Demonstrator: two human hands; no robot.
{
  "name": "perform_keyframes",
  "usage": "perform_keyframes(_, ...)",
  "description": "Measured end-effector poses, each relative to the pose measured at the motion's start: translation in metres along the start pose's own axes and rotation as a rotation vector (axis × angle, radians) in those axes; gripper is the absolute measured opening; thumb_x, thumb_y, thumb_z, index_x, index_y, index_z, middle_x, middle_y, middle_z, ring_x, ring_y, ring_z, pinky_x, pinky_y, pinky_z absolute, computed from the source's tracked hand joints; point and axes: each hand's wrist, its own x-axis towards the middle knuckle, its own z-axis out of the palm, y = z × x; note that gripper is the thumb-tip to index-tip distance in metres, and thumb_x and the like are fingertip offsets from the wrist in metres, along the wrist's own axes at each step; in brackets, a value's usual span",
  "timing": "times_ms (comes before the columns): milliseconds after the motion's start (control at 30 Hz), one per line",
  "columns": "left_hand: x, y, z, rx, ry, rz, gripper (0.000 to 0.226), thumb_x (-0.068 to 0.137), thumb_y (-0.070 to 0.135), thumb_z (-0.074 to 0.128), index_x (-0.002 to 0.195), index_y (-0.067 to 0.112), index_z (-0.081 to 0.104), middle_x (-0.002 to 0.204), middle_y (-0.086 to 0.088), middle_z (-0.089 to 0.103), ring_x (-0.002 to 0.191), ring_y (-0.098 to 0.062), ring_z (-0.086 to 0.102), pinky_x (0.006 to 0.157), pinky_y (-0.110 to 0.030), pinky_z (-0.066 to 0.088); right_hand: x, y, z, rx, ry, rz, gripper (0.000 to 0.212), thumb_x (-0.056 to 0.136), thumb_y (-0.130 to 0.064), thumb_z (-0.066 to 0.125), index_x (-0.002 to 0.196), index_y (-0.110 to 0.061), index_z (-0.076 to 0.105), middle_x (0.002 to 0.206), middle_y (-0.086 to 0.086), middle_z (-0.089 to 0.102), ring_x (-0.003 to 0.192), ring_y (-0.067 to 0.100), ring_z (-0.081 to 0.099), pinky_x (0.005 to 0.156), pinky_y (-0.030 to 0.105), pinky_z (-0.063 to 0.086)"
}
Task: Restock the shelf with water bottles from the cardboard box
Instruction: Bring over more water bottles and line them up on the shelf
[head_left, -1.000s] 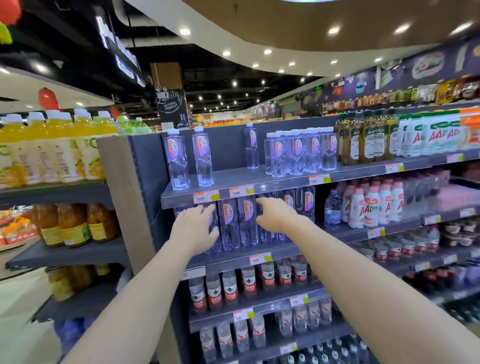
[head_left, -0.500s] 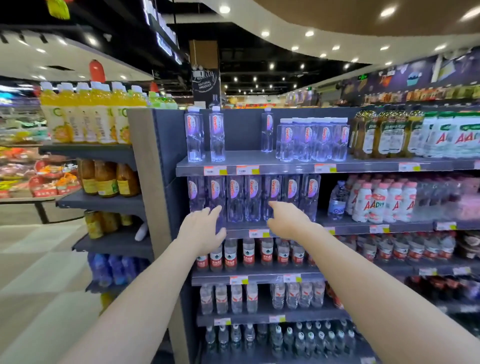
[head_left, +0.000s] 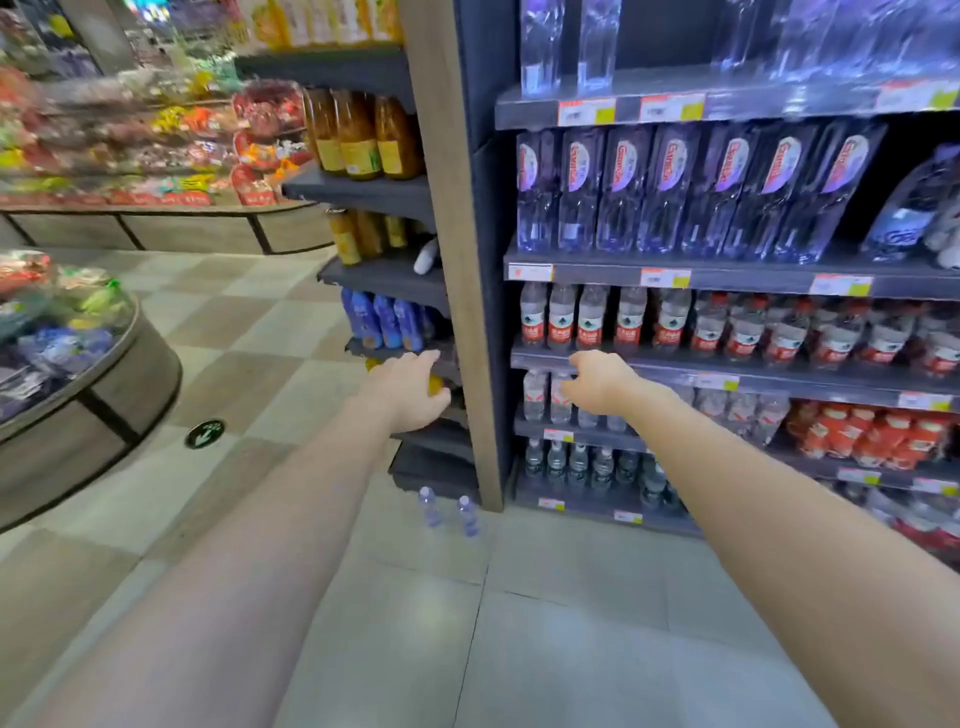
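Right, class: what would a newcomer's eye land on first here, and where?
Two bare arms stretch forward, left hand and right hand empty before the lower shelves. Above, a row of tall water bottles with red labels fills one shelf. Two small bottles stand alone on the floor by the shelf's foot.

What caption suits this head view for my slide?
Left hand and right hand reach toward the shelf; two water bottles stand on the floor.

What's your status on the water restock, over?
Left hand and right hand both empty, extended low. Two water bottles upright on the floor by the shelf end panel. Cardboard box out of view. Nothing seen in the way.
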Motion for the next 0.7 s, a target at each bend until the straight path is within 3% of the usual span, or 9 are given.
perform_keyframes(133, 0.005, -0.084, 0.037, -0.093, -0.036, -0.079, 0.082, 0.080, 0.063, 0.038, 0.152, 0.026, 0.044, 0.144, -0.010, 0.062, 0.126, -0.032, 0.061, 0.104, -0.046, 0.053, 0.025, -0.053, 0.053, 0.017, -0.074, -0.037, 0.048, 0.105, -0.024, 0.049, 0.148, -0.002, 0.046, 0.144, 0.018, 0.055, 0.120, 0.035, 0.056, 0.082, 0.033, 0.042)
perform_keyframes(267, -0.018, -0.127, 0.037, -0.091, -0.093, -0.106, 0.064, 0.101, 0.043, 0.053, 0.154, 0.009, 0.042, 0.141, -0.021, 0.061, 0.129, -0.043, 0.057, 0.101, -0.042, 0.047, 0.054, -0.110, 0.110, 0.061, -0.137, -0.035, 0.050, 0.102, -0.028, 0.052, 0.146, -0.006, 0.049, 0.143, 0.017, 0.056, 0.126, 0.036, 0.055, 0.095, 0.038, 0.049)
perform_keyframes(367, -0.013, -0.163, 0.040, -0.050, -0.167, -0.092, 0.058, 0.105, 0.035, 0.054, 0.154, 0.007, 0.041, 0.144, -0.023, 0.058, 0.131, -0.043, 0.055, 0.099, -0.040, 0.045, 0.071, -0.147, 0.148, 0.071, -0.180, -0.018, 0.050, 0.103, -0.026, 0.052, 0.147, -0.004, 0.048, 0.149, 0.016, 0.051, 0.134, 0.034, 0.051, 0.103, 0.036, 0.045)
perform_keyframes(500, 0.008, -0.208, 0.044, -0.029, -0.181, -0.064, 0.054, 0.105, 0.037, 0.053, 0.151, 0.011, 0.044, 0.142, -0.021, 0.059, 0.128, -0.041, 0.057, 0.096, -0.039, 0.046, 0.096, -0.180, 0.178, 0.073, -0.169, 0.023, 0.042, 0.103, -0.028, 0.052, 0.137, -0.003, 0.054, 0.138, 0.017, 0.057, 0.124, 0.035, 0.054, 0.083, 0.031, 0.040)
perform_keyframes(700, 0.039, -0.243, 0.069, -0.081, -0.226, -0.070, 0.063, 0.103, 0.040, 0.052, 0.159, 0.020, 0.035, 0.146, -0.020, 0.057, 0.131, -0.042, 0.056, 0.101, -0.041, 0.047, 0.129, -0.194, 0.206, 0.100, -0.187, 0.107, 0.046, 0.103, -0.028, 0.051, 0.143, -0.005, 0.051, 0.141, 0.017, 0.056, 0.126, 0.036, 0.054, 0.089, 0.033, 0.044)
